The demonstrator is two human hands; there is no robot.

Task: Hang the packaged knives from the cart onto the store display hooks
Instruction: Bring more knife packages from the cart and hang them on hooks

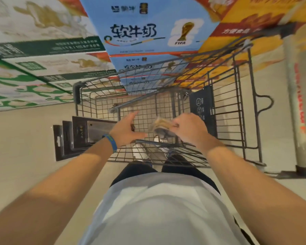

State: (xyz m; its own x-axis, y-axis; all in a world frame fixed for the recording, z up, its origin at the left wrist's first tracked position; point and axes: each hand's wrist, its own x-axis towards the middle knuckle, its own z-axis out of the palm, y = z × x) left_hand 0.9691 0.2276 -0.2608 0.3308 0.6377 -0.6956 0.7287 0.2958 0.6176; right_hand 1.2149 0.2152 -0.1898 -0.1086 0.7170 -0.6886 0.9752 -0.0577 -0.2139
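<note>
Black packaged knives (81, 137) hang off the cart (166, 106)'s left side. Our left hand (126, 129) reaches, released; our right hand (187, 129) pinches a blurred bundle (162, 127). We should grip one card's top edge, judging cautiously.

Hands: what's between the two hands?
In the head view, only cart wire mesh shows between the left hand and right hand; shoes show through it lower down.
</note>
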